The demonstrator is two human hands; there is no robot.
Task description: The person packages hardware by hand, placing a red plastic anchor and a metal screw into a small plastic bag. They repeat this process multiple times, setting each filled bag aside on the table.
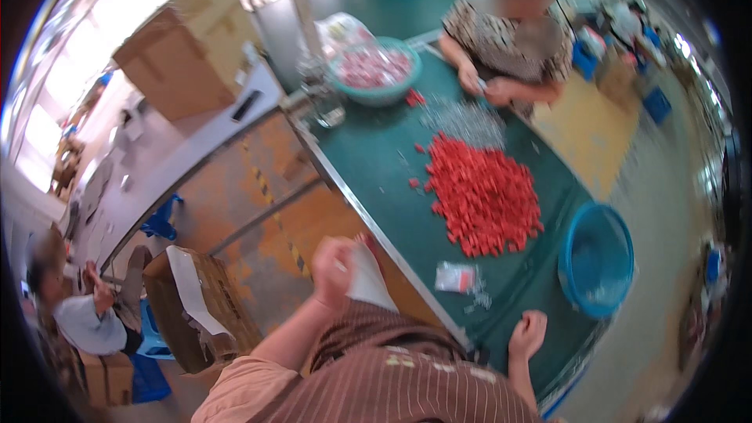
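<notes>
From my remote view, my left hand (pixel 334 266) curls outside the counter's (pixel 364 160) left edge; I can't tell what its grip holds. A clear packet (pixel 454 277) lies near that edge, red pieces (pixel 484 197) heap mid-counter, my right hand's (pixel 528 334) grip looks narrow, and a blue basin (pixel 597 258) stands by the right edge.

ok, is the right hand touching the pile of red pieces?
No, bare green tabletop shows between the right hand and the pile of red pieces.
</notes>
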